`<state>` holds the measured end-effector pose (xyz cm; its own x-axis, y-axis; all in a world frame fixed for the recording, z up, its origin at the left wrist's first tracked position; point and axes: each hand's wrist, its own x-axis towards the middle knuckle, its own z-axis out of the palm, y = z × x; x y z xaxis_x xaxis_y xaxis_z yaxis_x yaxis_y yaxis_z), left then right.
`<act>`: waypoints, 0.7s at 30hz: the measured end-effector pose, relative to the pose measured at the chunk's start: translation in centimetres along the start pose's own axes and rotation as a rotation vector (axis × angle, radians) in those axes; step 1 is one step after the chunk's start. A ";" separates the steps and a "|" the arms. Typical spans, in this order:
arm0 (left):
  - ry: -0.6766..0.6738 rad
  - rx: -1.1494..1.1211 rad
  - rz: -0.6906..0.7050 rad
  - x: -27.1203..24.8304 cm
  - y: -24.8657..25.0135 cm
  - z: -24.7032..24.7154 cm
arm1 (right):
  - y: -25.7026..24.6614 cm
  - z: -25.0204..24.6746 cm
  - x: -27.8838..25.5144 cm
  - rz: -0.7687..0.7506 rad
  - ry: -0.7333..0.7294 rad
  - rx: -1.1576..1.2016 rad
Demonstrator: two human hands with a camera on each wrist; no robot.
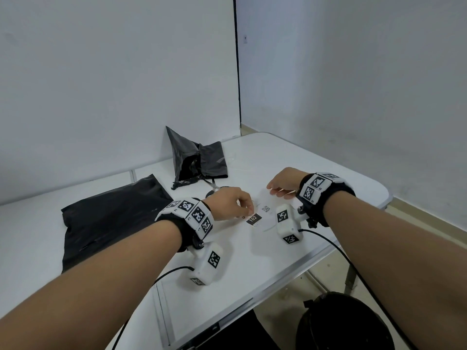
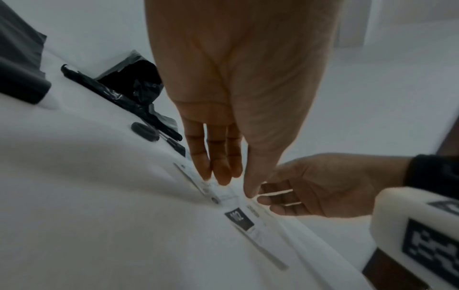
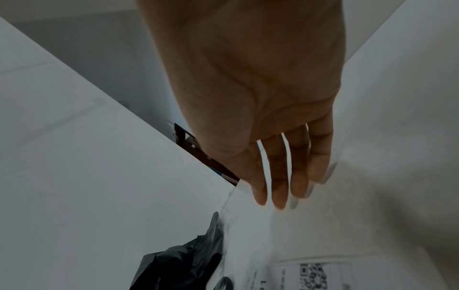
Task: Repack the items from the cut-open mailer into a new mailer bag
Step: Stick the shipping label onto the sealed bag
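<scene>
Head view first, reading from the left: we see the new mailer bag (image 1: 111, 218) lying flat and black on the white bench (image 1: 316, 173), with the cut-open mailer (image 1: 199, 157) crumpled and gaping further back, and what look like scissors (image 1: 214, 190) just in front of it. Our item, a thin clear packet (image 1: 262, 215) with a dark "102" label and a small code sticker, lies flat on the bench between our hands. Our left hand (image 1: 232, 202) bends down onto its near-left part, fingertips (image 2: 221, 172) and thumb resting on the film beside the label; whether they pinch the film or only press it we cannot tell. Our right hand (image 1: 283, 185) reaches to the far edge with straight, slightly spread fingers (image 3: 280, 188) laid on the plastic, not closed around anything. We judge the packet to be very light, limp and slick, so it would probably sag and slide if lifted from one corner. Pinching opposite edges, or sliding fingers under the stiffer labelled part, seems the safer hold. The new bag is also soft, so its mouth will likely need one hand to hold it open.
</scene>
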<state>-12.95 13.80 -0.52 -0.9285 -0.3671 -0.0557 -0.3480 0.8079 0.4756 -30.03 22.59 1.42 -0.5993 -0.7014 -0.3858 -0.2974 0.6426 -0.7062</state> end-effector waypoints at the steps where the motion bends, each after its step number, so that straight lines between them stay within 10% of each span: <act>1: 0.013 -0.035 -0.014 0.0 0.0 -0.2 | 0.0 -0.1 0.0 0.002 0.001 0.010; 21: 0.047 0.157 -0.526 1.7 -0.4 -0.2 | -0.4 1.1 -0.7 -0.002 -0.067 -0.010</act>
<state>-14.36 12.77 -0.60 -0.6182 -0.7576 -0.2094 -0.7823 0.5673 0.2573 -28.68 22.51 1.36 -0.5473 -0.7217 -0.4238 -0.3064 0.6440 -0.7010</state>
